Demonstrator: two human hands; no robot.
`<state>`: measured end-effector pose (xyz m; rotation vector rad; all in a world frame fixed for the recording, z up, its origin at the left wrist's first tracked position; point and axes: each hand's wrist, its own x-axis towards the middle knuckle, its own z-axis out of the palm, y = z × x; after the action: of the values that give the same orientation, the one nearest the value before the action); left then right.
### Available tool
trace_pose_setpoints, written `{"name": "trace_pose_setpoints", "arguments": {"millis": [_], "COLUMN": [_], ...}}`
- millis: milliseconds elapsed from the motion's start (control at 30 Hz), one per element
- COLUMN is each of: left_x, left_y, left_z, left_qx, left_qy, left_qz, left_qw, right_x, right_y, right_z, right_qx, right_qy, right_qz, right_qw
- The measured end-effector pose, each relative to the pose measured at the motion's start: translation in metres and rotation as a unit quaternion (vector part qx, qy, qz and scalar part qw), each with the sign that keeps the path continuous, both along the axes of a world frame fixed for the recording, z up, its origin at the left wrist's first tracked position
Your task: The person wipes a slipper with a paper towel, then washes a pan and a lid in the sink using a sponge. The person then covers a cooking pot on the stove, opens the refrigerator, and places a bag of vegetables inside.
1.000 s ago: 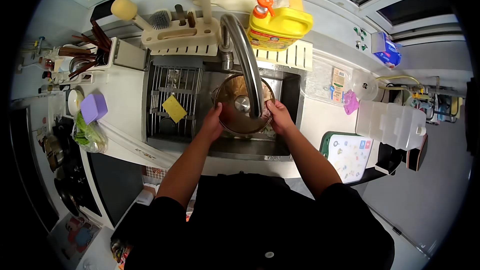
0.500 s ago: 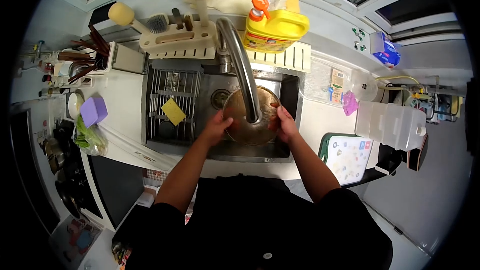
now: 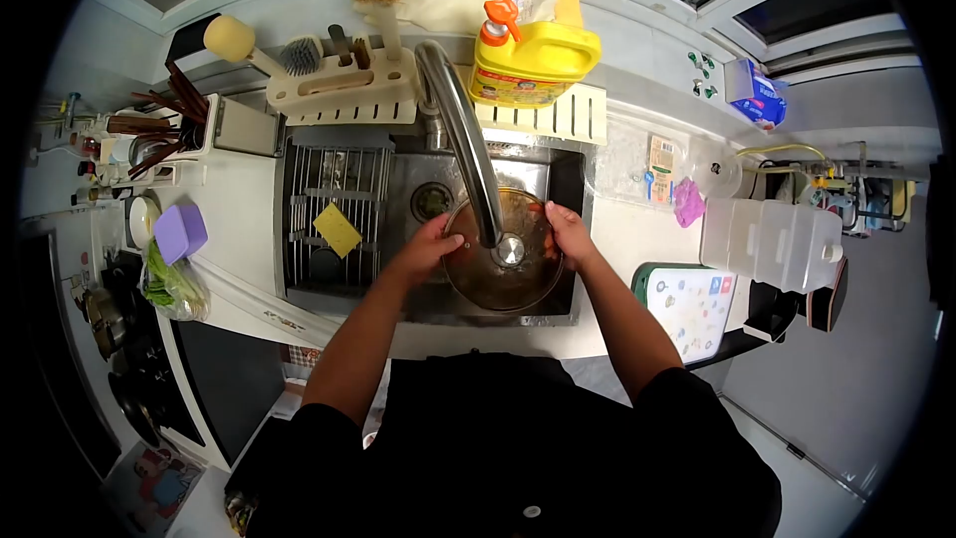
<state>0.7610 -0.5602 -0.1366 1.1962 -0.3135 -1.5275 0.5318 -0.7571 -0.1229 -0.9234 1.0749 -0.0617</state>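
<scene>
A round glass lid (image 3: 498, 284) with a metal rim and a round knob is held level over the right part of the sink (image 3: 418, 311). My left hand (image 3: 430, 247) grips its left edge, thumb on top. On the right edge, my right hand (image 3: 568, 234) grips the rim, with fingers showing through the glass. The curved metal faucet (image 3: 463, 130) reaches over the lid, its spout end beside the knob. Left of the lid, a yellow sponge (image 3: 338, 230) lies on a metal rack (image 3: 344, 174) in the sink.
Behind the sink stand a brush holder (image 3: 344, 90) and a yellow jug (image 3: 538, 60) with an orange pump. A purple container (image 3: 180, 232) is on the left counter. Clear plastic boxes (image 3: 767, 239) and a white cutting board (image 3: 689, 309) are at the right.
The lid and both hands have moved slightly toward my body, and the lid's knob now shows beside the spout. The whole view has shifted a little left.
</scene>
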Motion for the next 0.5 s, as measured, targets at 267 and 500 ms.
{"name": "trace_pose_setpoints", "arguments": {"millis": [267,500], "left_x": [0.025,0.016], "left_y": [-0.008,0.022], "left_z": [0.011,0.036], "left_qx": [0.185,0.099], "left_qy": [0.04,0.012], "left_qz": [0.013,0.071], "left_qw": [0.982,0.993], "right_x": [0.052,0.11], "right_y": [-0.002,0.033], "right_z": [-0.044,-0.087], "right_qx": [-0.121,-0.334], "right_qy": [0.039,0.013], "right_qz": [0.118,0.204], "right_qw": [0.985,0.92]}}
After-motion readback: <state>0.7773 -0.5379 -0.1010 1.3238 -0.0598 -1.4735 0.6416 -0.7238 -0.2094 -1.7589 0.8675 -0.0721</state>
